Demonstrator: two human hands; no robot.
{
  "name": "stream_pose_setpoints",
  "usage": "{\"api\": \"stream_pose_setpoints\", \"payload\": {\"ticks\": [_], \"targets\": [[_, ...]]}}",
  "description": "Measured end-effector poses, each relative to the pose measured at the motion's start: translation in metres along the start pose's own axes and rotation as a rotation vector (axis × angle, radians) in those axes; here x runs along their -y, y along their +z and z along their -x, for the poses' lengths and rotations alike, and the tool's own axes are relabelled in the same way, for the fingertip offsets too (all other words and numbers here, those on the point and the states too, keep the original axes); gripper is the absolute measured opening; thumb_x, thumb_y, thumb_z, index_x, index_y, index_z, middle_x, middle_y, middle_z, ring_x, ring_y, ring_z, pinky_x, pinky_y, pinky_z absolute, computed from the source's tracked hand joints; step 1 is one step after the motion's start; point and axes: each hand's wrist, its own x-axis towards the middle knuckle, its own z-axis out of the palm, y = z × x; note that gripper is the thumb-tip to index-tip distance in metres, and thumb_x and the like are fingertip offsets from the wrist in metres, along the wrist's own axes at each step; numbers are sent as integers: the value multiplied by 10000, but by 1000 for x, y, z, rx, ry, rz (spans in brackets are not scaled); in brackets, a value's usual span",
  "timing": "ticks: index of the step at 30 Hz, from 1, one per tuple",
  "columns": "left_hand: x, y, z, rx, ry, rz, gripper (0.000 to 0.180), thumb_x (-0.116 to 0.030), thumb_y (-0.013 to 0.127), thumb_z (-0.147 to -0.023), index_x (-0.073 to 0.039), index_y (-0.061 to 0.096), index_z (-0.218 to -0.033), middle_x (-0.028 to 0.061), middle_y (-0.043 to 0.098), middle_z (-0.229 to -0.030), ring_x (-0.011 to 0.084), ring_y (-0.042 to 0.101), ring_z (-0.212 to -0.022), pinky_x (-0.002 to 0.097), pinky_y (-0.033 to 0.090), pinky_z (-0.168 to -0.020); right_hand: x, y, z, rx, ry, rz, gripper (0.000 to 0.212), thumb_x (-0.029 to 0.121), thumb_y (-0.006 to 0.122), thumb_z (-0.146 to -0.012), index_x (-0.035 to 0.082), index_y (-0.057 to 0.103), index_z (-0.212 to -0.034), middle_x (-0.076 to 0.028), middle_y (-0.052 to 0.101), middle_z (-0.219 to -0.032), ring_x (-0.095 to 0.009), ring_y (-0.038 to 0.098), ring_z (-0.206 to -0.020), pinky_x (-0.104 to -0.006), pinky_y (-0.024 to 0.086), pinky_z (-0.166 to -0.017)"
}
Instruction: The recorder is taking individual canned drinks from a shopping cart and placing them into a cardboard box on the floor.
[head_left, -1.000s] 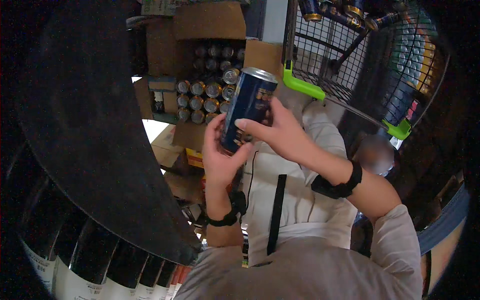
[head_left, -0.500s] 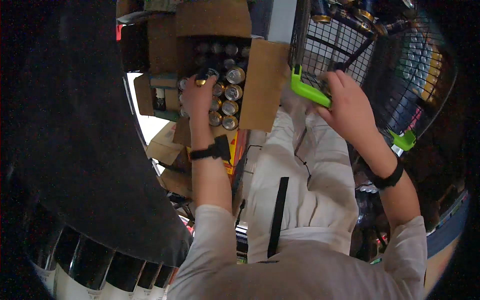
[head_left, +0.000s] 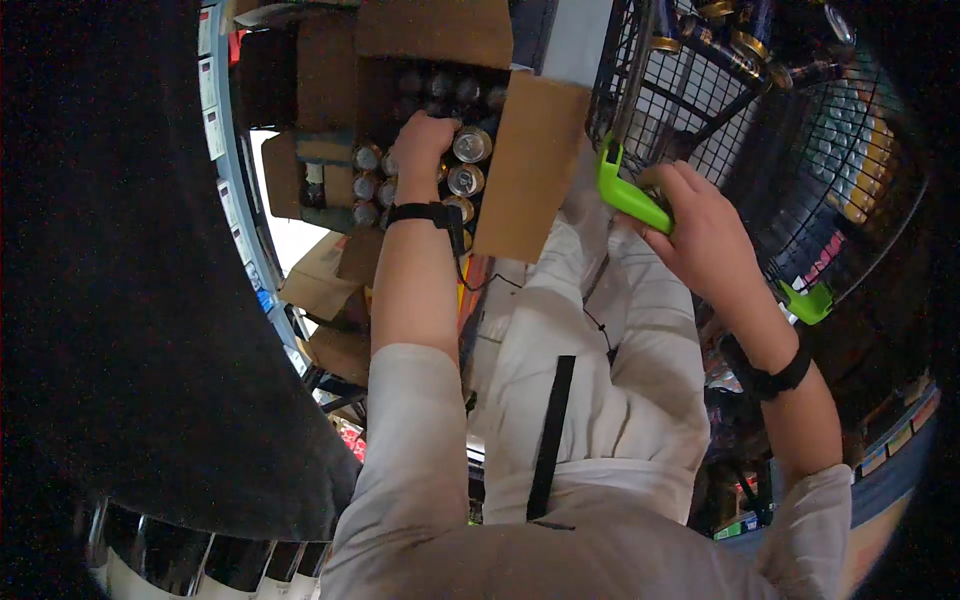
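My left hand (head_left: 425, 140) reaches into an open cardboard box (head_left: 530, 170) at the upper left, above rows of upright drink cans (head_left: 472, 145) with silver tops and gold rims. Its fingers are curled downward and mostly hidden by the back of the hand, so whatever they hold does not show. Over on the right, my right hand (head_left: 705, 225) is closed around the handle of a black wire shopping cart, beside the handle's bright green end piece (head_left: 632, 200).
Dark cans with gold rims (head_left: 725, 50) lie in the cart's wire basket (head_left: 690, 90). Beyond the mesh are shrink-wrapped packs (head_left: 840, 150). Another green cart part (head_left: 805, 302) is at the right. Opened cartons (head_left: 320, 270) stand left of the box, near a shelf edge with labels (head_left: 230, 210).
My left hand has moved farther into the box, and the can seen at its fingers before is now out of sight. My right hand stays on the cart handle, shifted slightly.
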Motion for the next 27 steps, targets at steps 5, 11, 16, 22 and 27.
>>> {"api": "stream_pose_setpoints", "payload": {"ticks": [5, 11, 16, 22, 27], "targets": [[-27, -12, 14, 102, -79, 50, 650, -478, 667, -785, -96, 626, -1309, 167, 583, -1396, 360, 536, -1308, 521, 377, -1096, -1, 1, 0, -33, 18, -26, 416, 156, 767, -790, 46, 562, -1134, -157, 592, -1034, -386, 608, -969, -456, 511, -816], [-40, -4, 13, 127, -101, -10, 703, -536, 609, -832, -85, 580, -1370, 166, 552, -1432, 362, 490, -1352, 519, 324, -1138, -6, -1, 2, -56, -2, -41, 347, 190, 752, -828, 43, 583, -1093, -156, 590, -993, -385, 606, -934, -445, 506, -794], [6, 18, -36, 52, -67, 74, 758, -619, 512, -880, -58, 554, -1386, 206, 524, -1444, 384, 470, -1360, 520, 338, -1133, -4, -14, -4, 100, -9, -242, 538, 408, 686, -888, -12, 564, -1202, -202, 613, -1122, -379, 607, -1047, -437, 509, -898], [9, -7, -25, -15, -52, 169, 788, -630, 449, -918, -1, 520, -1388, 266, 523, -1411, 442, 481, -1323, 507, 365, -1114, -28, -96, -53, 273, 234, -268, 432, 363, 638, -955, 12, 637, -1207, -94, 687, -1079, -173, 630, -993, -316, 509, -885], [-18, -42, 37, -335, 7, 269, 645, -514, 516, -950, 8, 567, -1324, 256, 602, -1297, 437, 559, -1220, 488, 423, -1056, -76, -109, -161, -54, 548, -297, 525, 309, 714, -887, 66, 589, -1335, -165, 688, -1195, -341, 674, -1023, -405, 540, -907]]}}
